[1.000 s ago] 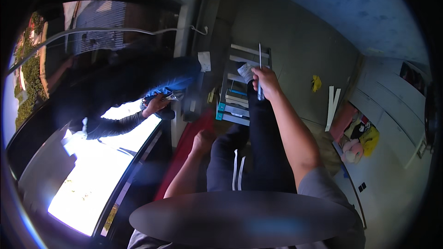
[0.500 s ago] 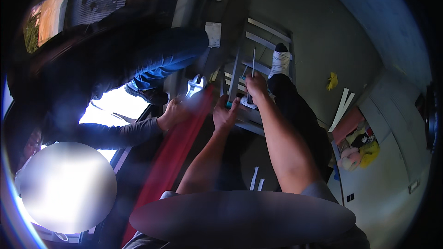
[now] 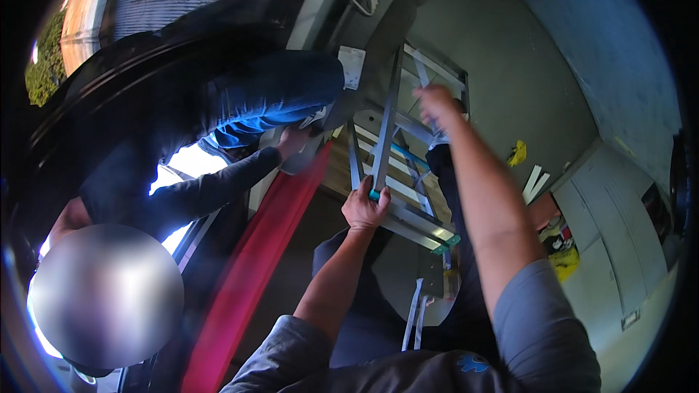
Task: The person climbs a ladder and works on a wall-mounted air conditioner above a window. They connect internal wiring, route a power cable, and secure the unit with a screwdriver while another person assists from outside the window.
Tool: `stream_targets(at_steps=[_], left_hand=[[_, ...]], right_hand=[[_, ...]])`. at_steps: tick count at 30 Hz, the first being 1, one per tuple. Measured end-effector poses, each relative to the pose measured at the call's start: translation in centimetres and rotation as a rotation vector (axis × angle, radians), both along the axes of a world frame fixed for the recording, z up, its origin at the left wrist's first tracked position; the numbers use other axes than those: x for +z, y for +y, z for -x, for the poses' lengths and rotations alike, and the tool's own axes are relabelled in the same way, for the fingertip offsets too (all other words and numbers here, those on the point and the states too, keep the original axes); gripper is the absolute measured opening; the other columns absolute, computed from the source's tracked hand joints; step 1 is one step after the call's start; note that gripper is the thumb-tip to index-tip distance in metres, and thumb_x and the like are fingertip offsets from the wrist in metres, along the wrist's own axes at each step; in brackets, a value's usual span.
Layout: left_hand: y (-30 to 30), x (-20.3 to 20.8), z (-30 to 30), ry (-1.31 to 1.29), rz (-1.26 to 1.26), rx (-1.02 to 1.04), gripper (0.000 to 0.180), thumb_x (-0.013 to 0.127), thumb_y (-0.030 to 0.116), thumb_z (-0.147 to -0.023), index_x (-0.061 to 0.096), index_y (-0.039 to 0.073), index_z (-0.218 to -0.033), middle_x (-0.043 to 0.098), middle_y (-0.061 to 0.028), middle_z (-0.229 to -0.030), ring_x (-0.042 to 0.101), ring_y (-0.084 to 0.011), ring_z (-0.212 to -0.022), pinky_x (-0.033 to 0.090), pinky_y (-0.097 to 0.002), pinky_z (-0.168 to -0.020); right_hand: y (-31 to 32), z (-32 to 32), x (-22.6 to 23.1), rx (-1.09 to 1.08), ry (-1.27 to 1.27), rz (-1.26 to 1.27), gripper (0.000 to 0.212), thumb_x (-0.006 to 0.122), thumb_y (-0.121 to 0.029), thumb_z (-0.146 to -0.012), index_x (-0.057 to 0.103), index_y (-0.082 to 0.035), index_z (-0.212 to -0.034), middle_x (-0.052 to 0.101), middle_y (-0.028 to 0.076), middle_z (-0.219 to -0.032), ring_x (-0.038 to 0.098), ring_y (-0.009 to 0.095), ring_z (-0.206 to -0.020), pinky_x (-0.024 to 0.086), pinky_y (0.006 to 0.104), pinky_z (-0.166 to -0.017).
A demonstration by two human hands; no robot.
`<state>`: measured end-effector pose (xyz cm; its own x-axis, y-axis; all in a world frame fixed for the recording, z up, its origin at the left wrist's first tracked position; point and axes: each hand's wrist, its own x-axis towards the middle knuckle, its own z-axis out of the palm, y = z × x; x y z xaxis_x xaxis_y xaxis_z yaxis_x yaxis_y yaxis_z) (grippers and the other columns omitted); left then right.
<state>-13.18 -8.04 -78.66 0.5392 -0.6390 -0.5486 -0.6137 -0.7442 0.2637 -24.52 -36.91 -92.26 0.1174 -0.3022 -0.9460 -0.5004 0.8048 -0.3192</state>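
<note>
Grips the aluminium stepladder (image 3: 386,124), just right of the red strip (image 3: 255,262) and running lengthwise past its far end, in the fingers of the left hand (image 3: 363,209), nearer that strip than the right hand (image 3: 440,108), too blurred to tell any hold in its fingers.

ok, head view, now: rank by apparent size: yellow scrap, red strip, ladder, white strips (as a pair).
1. Ladder and red strip: too close to rank; nearness to the camera may enlarge the strip.
2. White strips
3. Yellow scrap
</note>
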Motion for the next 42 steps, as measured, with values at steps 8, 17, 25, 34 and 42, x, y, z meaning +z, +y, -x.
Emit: stream_targets(at_steps=[8,17,25,34,42], left_hand=[[-0.9,0.6,0.2,0.002,0.0,0.028,0.056,0.067,0.059,-0.088,0.069,0.018,-0.127,0.076,-0.0185,-0.092,0.074,-0.0414,-0.089,0.058,-0.0525,-0.078],[-1.1,0.9,-0.4,0.031,-0.098,-0.039,0.052,0.064,0.055,-0.093,0.067,0.017,-0.128,0.075,-0.0187,-0.091,0.074,-0.0426,-0.087,0.057,-0.0536,-0.078],[-0.5,0.4,-1.5,0.194,-0.064,0.043,0.056,0.055,0.063,-0.1,0.068,0.013,-0.123,0.075,-0.02,-0.097,0.073,-0.041,-0.093,0.056,-0.0496,-0.083],[-7.6,-30.0,-14.0,0.063,0.069,-0.224,0.021,0.062,0.028,-0.097,0.074,0.011,-0.098,0.075,-0.0218,-0.098,0.073,-0.0425,-0.092,0.058,-0.0561,-0.08],[-13.5,-39.3,-15.7,-0.146,-0.06,-0.169,0.029,0.061,0.031,-0.1,0.075,0.015,-0.12,0.077,-0.02,-0.108,0.074,-0.0414,-0.099,0.058,-0.0539,-0.088]], right_hand=[[-35.5,21.4,10.5,0.284,0.376,0.721,0.035,0.067,-0.043,-0.099,0.067,-0.011,-0.113,0.044,-0.005,-0.065,0.039,0.011,-0.05,0.035,0.0332,-0.045],[-5.8,52.3,14.5,0.564,0.57,0.339,0.021,0.064,-0.02,-0.099,0.072,-0.001,-0.102,0.07,0.012,-0.088,0.068,0.027,-0.09,0.053,0.0446,-0.08],[26.7,36.7,10.4,-0.155,0.282,-0.264,0.022,0.064,-0.022,-0.099,0.071,-0.002,-0.104,0.069,0.012,-0.088,0.068,0.027,-0.089,0.054,0.0447,-0.079],[21.3,18.4,-2.7,-0.374,0.046,-0.079,0.024,0.064,-0.025,-0.099,0.071,-0.003,-0.106,0.069,0.013,-0.088,0.068,0.027,-0.087,0.054,0.0447,-0.078],[15.8,9.2,-13.1,-0.534,-0.043,0.023,0.026,0.064,-0.027,-0.099,0.071,-0.004,-0.108,0.069,0.013,-0.088,0.068,0.028,-0.086,0.055,0.0448,-0.078]])
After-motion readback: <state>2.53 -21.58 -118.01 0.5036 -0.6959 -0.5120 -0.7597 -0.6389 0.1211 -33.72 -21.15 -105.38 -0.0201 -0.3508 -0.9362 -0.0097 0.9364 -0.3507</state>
